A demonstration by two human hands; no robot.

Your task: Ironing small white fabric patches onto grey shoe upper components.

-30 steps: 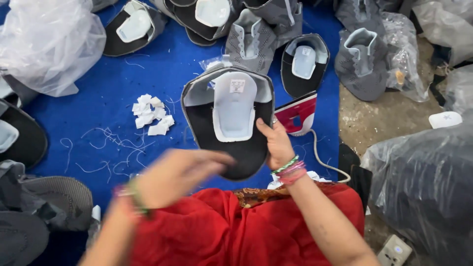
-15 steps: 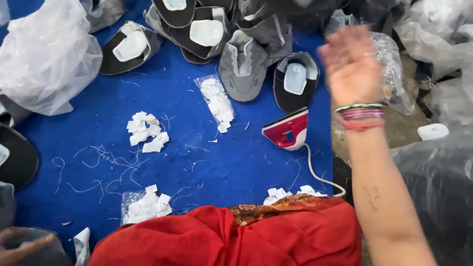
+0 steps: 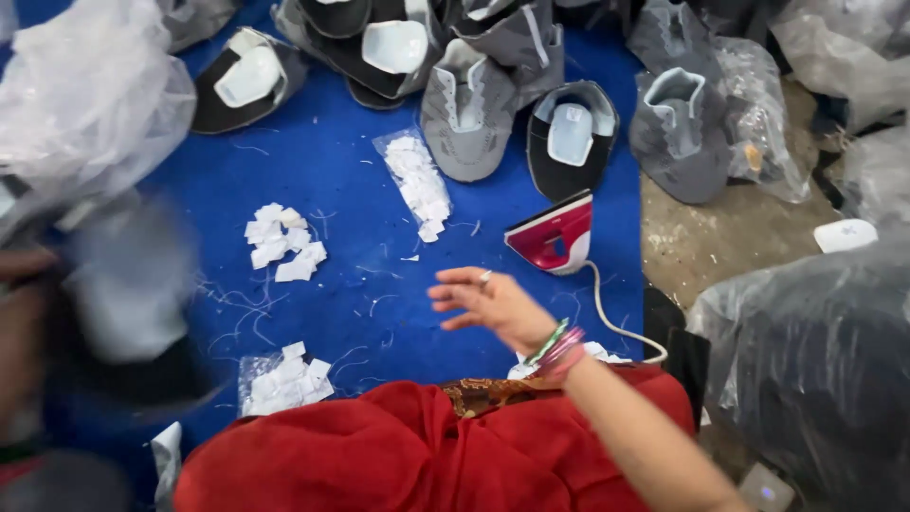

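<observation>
Shoe upper coming in from the left, right hand floating free

Red cloth over the lap is closest. Just past it the right hand hangs above the blue mat, fingers spread wide, holding nothing, bangles on the wrist. The left hand is a blur at the left edge and seems to grip a black and grey shoe upper, also badly smeared. Small white patches in a clear bag sit near the lap, a loose pile further out, a red iron just beyond the right hand. Farther back, more grey and black uppers lie in a row.
</observation>
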